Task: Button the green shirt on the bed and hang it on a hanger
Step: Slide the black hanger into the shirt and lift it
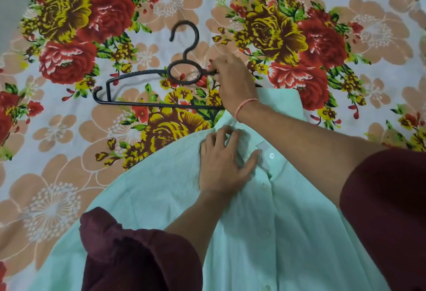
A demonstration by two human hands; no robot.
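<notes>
A floral bedsheet [57, 129], printed with red, yellow and peach flowers on white, covered the bed across the whole view. The light green shirt [161, 187] lay front-up on it, filling the lower middle and right, its collar [283, 102] pointing away from the person and its body running down out of the bottom edge. Below the neck the front placket appeared closed along its row of buttons.

Both arms came in from the bottom in dark maroon sleeves, the left sleeve [138, 256] bunched near the elbow, the right sleeve [387, 210] at the right edge.

A black plastic hanger [161, 105] lay flat on the sheet just beyond the collar, hook pointing away, a round ring under the hook and a small notch hook at its left end. Its right end was hidden behind the right hand and the collar.

The right hand [232, 78] reached over the collar, its fingers curled round the hanger's upper bar just right of the ring. The left hand [221, 164] pressed down on the shirt just below the collar, palm flat, fingers slightly bent at the tips, thumb stretched out toward the placket.

A thin pinkish thread [244, 106] circled the right wrist. A small white label [264, 146] showed inside the neck, just beside the thumb, with a white top button [272, 155] just to its right.
</notes>
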